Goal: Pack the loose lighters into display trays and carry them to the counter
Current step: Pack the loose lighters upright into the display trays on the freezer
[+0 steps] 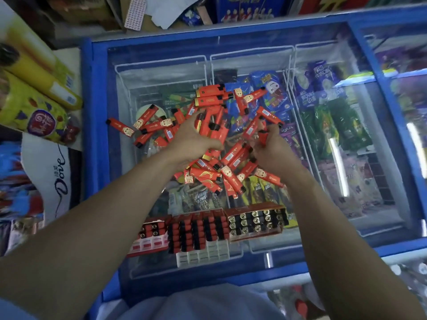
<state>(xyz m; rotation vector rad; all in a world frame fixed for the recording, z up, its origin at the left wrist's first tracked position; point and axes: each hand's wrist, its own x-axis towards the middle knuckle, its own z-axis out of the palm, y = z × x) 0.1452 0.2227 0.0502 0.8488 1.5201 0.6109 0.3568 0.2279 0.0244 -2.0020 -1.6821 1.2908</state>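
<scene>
Below me stands a chest freezer (97,139) with a blue frame and sliding glass lids (254,241). Through the glass I see white wire baskets (161,58) holding wrapped ice creams in blue, purple and green packets (318,88). Bright strips of light reflect off the glass on my right (413,139). On my left, yellow boxes (39,72) lie stacked on a shelf beside a white Dove chocolate sign (59,176). Past the freezer's far edge sit cardboard cartons and loose papers (171,10).
</scene>
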